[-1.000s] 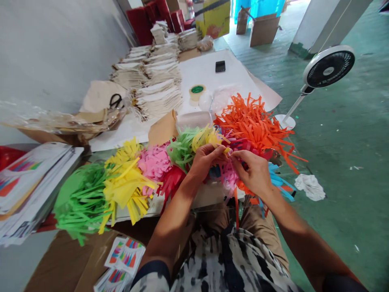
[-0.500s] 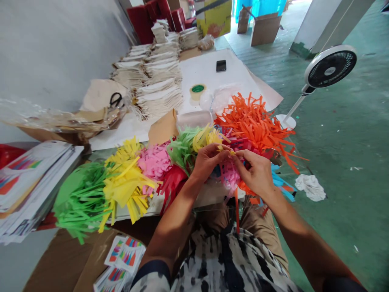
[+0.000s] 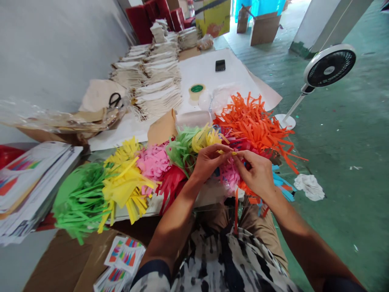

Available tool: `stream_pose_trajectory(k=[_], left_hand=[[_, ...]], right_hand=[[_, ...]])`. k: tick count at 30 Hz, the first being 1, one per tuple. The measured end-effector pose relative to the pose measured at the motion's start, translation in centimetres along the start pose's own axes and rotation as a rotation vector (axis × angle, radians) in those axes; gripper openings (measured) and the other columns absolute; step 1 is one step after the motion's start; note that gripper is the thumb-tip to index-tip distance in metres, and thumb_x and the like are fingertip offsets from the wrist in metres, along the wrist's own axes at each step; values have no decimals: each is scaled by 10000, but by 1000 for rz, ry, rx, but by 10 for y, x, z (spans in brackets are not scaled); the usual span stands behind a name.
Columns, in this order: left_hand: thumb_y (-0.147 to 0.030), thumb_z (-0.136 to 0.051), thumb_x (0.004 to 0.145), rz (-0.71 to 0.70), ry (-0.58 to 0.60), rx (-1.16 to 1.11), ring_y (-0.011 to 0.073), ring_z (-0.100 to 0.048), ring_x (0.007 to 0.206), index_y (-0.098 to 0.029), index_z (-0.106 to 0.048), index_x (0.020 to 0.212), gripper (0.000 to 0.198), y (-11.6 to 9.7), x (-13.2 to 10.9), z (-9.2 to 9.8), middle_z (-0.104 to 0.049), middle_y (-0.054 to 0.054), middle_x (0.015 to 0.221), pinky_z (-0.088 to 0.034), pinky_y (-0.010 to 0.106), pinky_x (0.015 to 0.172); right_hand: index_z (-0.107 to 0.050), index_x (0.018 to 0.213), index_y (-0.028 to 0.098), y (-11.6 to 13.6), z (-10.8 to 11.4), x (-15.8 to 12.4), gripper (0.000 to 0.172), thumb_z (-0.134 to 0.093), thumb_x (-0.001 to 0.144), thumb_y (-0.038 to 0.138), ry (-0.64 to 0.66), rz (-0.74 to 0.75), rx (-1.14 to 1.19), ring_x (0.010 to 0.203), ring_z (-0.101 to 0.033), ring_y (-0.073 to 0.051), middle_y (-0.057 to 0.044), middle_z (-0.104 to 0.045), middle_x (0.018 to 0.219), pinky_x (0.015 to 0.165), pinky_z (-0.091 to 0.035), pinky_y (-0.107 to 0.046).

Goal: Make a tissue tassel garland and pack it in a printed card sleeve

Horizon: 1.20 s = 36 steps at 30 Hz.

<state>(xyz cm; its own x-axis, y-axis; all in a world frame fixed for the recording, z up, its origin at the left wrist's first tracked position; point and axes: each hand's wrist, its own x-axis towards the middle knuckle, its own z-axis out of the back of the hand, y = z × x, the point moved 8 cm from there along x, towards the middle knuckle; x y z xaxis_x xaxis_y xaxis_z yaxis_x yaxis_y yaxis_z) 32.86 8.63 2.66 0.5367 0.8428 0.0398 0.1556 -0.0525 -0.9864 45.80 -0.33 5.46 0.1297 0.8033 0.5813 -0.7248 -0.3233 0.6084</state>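
Two hands, close together, fingertips almost meeting over the near edge of the bench [image 3: 197,69], towards its near right corner

Left hand [image 3: 209,160]: thumb and forefinger pinched on a small yellow strip [image 3: 234,153]. Right hand [image 3: 253,168]: fingertips closed on the same strip, so far as the little that shows can tell. Strip: held up between the two pinches, above a pink fringe [image 3: 229,174]; whether it is joined to anything cannot be told

Step in hand, as judged: fine fingertip work on the strip, likely folding or twisting. Next move, as judged: calls for a firm pinch on each side, small finger motions, and loose fringe kept clear

Bundles along the near edge, from the near left corner: one green bundle [image 3: 80,198]; one yellow bundle [image 3: 121,186]; one pink bundle [image 3: 154,162], a red bundle [image 3: 170,184] just beside it; one pale green bundle [image 3: 184,148]. At the right edge: one large orange bundle [image 3: 249,121], strips overhanging; blue strips [image 3: 282,184] near the right wrist

Farther back: one roll of tape [image 3: 196,92]; one dark device [image 3: 220,65], nearer the right edge; many pale stacks [image 3: 159,95], towards the far left corner
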Motion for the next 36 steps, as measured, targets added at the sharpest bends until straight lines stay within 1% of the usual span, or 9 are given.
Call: stream_pose_trajectory(k=[7, 11, 18, 21, 23, 27, 31, 33, 36], left_hand=[[-581, -839, 824, -35, -54, 58, 152, -715, 584, -213, -691, 950, 416, 0, -3, 1, -727, -25, 750, -589, 271, 605], [-578, -691, 964, -115, -93, 272, 126, -675, 550, -246, -659, 1042, 342, -2, -7, -1, -705, -41, 723, -504, 226, 560], [-519, -538, 1069, -188, -118, 462, 132, -694, 624, -242, -636, 1113, 297, -3, -12, -6, -736, -16, 787, -468, 228, 609], [-474, -542, 1072, -229, -89, 526, 149, -704, 722, -219, -689, 1074, 295, 2, -14, -8, -766, 29, 882, -513, 252, 682], [-416, -556, 1069, -271, -61, 502, 167, -725, 842, -219, -721, 1133, 265, 2, -16, -5, -787, 72, 1081, -558, 279, 765], [-288, -613, 1032, -397, -155, 306, 177, -754, 971, -297, -655, 1351, 322, -25, -29, 37, -609, 88, 1509, -617, 301, 757], [-214, -657, 989, -558, -368, 485, 184, -737, 1027, -327, -692, 1256, 293, -75, -64, 99, -565, 61, 1436, -614, 285, 679], [-123, -655, 944, -632, -276, 791, 184, -701, 1036, -286, -772, 1020, 215, -89, -80, 104, -609, 46, 1256, -604, 305, 743], [-25, -610, 881, -630, 63, 1271, 214, -650, 1019, -252, -791, 889, 290, -71, -92, 91, -656, 66, 1132, -574, 345, 783]], right_hand=[[-725, 1084, 235, -1, 2, 1, 169, -657, 1027, 379, 6, -84, 88, 839, -720, -188, -45, -784, 1004, 748, -546, -319], [-732, 1154, 248, -9, -3, 1, 223, -695, 999, 404, 28, -191, 200, 900, -687, -191, -48, -749, 1118, 731, -522, -322], [-731, 899, 231, -22, -3, -7, 200, -737, 971, 417, -116, -335, 404, 529, -413, -111, 36, -583, 687, 504, -330, -282], [-728, 874, 233, -26, 5, -11, 189, -760, 951, 403, -215, -367, 485, 573, -510, -122, 10, -645, 731, 530, -380, -277], [-744, 886, 238, -29, 9, -11, 171, -769, 941, 398, -257, -360, 522, 694, -639, -159, -28, -722, 828, 610, -468, -287], [-736, 909, 235, -37, 17, -10, 198, -784, 915, 427, -359, -331, 596, 802, -735, -199, -36, -770, 890, 690, -544, -312], [-705, 921, 228, -43, 25, -10, 224, -773, 920, 442, -442, -315, 541, 717, -720, -185, -20, -763, 819, 644, -521, -301], [-704, 935, 225, -42, 26, -10, 214, -768, 930, 429, -445, -301, 507, 718, -716, -179, -26, -769, 843, 678, -532, -312], [-711, 956, 217, -40, 23, -11, 190, -764, 941, 399, -426, -291, 482, 744, -718, -177, -38, -772, 877, 720, -538, -324]])
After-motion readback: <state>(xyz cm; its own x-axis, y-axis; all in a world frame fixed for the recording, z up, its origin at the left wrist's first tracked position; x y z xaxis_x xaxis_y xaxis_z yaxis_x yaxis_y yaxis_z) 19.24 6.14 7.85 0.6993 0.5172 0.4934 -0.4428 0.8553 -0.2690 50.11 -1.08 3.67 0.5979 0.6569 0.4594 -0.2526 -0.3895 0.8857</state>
